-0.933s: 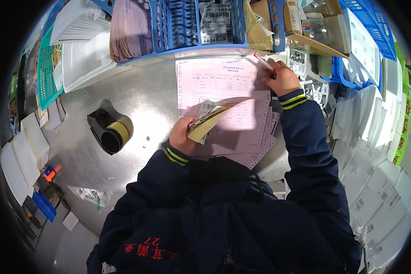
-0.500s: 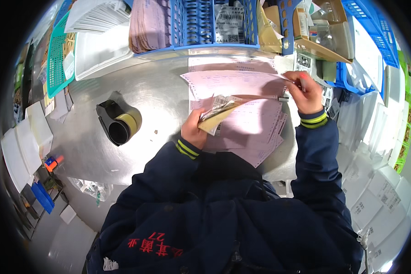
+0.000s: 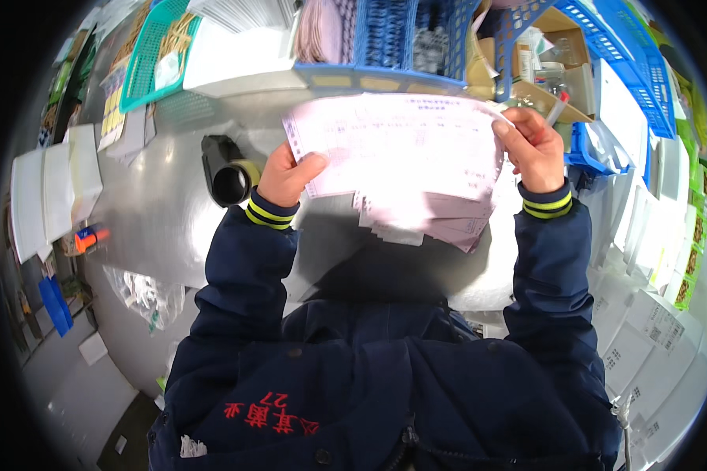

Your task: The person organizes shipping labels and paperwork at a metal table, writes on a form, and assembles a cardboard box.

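Note:
A pale pink printed form is stretched out between my hands above the metal table. At its left edge, my left hand grips it with the thumb on top. My right hand pinches the upper right corner. Below the form, more pink sheets lie in a loose pile, mostly covered by it. A black tape dispenser with a yellowish roll stands beside my left hand.
Blue plastic baskets with papers line the far edge. A green basket and a white tray stand at the far left. An open cardboard box is at the far right. White boxes are stacked lower right.
My left hand has moved left and now grips the form's left edge; the yellow-brown envelope and labels it held are out of sight. The form is now spread wide between both hands.

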A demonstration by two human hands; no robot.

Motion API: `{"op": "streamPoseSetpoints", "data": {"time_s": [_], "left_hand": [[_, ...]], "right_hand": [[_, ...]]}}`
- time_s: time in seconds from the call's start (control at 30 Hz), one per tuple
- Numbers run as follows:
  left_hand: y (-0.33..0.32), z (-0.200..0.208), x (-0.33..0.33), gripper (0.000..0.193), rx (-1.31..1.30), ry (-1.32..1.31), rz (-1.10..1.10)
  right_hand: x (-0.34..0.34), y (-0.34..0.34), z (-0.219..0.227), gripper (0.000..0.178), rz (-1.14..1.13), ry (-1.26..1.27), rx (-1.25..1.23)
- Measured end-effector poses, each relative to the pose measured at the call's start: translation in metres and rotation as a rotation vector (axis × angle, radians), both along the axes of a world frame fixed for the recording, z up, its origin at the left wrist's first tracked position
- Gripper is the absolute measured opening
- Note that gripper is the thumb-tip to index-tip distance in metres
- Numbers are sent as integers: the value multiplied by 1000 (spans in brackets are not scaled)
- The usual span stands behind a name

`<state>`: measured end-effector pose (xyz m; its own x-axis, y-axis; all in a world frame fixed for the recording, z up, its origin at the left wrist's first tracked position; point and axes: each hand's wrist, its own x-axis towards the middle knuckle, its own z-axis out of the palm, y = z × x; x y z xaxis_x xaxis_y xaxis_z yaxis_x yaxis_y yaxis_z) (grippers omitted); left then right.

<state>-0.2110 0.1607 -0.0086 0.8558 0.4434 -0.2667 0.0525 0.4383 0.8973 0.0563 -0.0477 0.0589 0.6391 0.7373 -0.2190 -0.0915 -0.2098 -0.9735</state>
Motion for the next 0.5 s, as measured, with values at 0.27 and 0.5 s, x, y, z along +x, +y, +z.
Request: {"op": "streamPoseSetpoints", "data": {"time_s": [0.27, 0.5], "left_hand": [[-30, -3, -120, 29, 19, 307, 161], [-43, -47, -230, 31, -9, 544, 205]], "right_hand": [[-79, 14, -62, 22, 90, 233, -84], [-148, -9, -87, 38, -72, 436, 80]]}}
